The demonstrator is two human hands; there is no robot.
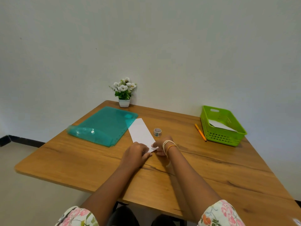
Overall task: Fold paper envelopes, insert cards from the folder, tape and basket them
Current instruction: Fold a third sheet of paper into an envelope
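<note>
My left hand (136, 151) and right hand (161, 146) both pinch the near end of the white paper (141, 132), which lies mid-table, pointing toward 11 o'clock beside the folder (104, 124). I should square the corners before creasing, pressing outward from the centre.
</note>
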